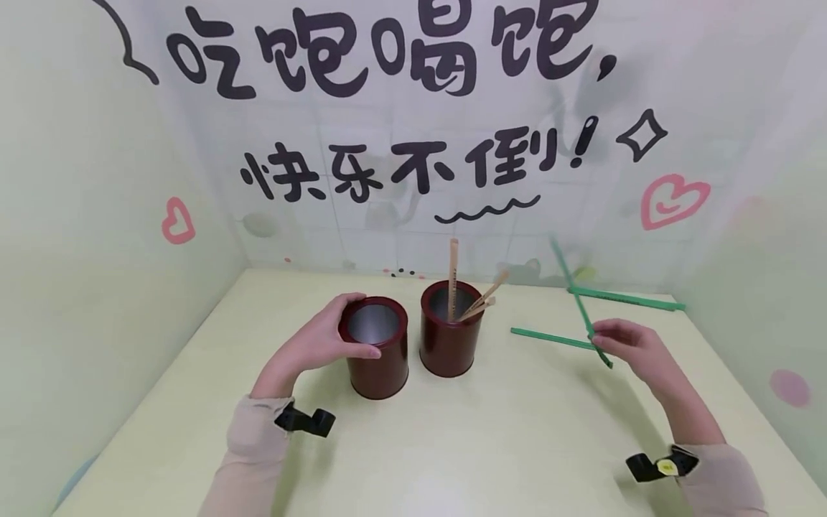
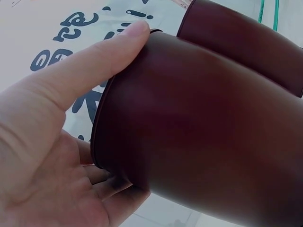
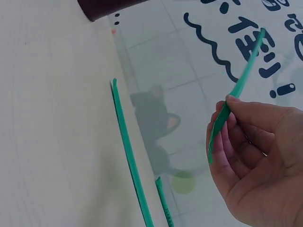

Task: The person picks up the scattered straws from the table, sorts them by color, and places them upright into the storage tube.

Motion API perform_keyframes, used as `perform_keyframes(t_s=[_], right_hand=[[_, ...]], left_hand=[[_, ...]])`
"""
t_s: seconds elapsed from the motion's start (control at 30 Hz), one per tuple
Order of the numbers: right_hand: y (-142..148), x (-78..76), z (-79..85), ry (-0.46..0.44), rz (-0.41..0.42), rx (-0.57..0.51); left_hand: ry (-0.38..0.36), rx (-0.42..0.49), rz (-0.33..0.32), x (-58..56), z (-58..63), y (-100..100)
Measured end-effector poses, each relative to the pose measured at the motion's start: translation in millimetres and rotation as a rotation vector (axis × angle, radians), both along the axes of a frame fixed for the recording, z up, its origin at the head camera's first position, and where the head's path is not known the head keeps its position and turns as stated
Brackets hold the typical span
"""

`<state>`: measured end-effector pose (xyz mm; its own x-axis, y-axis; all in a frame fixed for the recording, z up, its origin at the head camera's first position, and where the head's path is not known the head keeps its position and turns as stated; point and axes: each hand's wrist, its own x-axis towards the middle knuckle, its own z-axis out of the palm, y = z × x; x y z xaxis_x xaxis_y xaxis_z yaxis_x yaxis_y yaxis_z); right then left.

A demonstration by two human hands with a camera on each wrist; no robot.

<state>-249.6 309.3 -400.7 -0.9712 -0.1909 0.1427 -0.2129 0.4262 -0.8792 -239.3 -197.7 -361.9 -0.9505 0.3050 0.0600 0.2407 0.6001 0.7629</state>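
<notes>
My left hand (image 1: 316, 337) grips the rim of an empty dark red can (image 1: 380, 373), thumb along the near side and fingers round the far side. The can stands upright with its mouth up. To its right is a second dark red can (image 1: 448, 352) with several tan paper-wrapped sticks (image 1: 454, 276) leaning in it. On the right, my right hand (image 1: 629, 346) pinches a thin green wrapped stick (image 3: 246, 71) near its lower end, holding it tilted up. Another green stick (image 1: 549, 338) lies on the table beneath that hand.
One more green stick (image 1: 627, 298) lies at the back right, along the foot of the back wall (image 1: 388, 237). Side walls enclose the pale yellow table (image 1: 452, 445) on the left and right. Both cans stand close together near the middle.
</notes>
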Motion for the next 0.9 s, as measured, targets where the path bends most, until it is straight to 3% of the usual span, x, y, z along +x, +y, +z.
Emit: perform_keyframes(t_s=[0.17, 0.37, 0.63, 0.9], right_hand=[[-20, -2.0, 20.8, 0.054, -0.005, -0.211], [-51, -0.4, 47.0, 0.093, 0.058, -0.377], [-101, 3.2, 76.0, 0.206, 0.135, -0.415], [-159, 1.9, 86.0, 0.28, 0.129, -0.457]], left_hand=[[0.017, -0.001, 0.007, -5.8, 5.2, -4], [0.003, -0.005, 0.009, -7.8, 5.2, -4], [-0.013, -0.006, 0.005, -7.4, 2.2, -2], [-0.023, 0.006, -0.007, -7.6, 0.0, 2]])
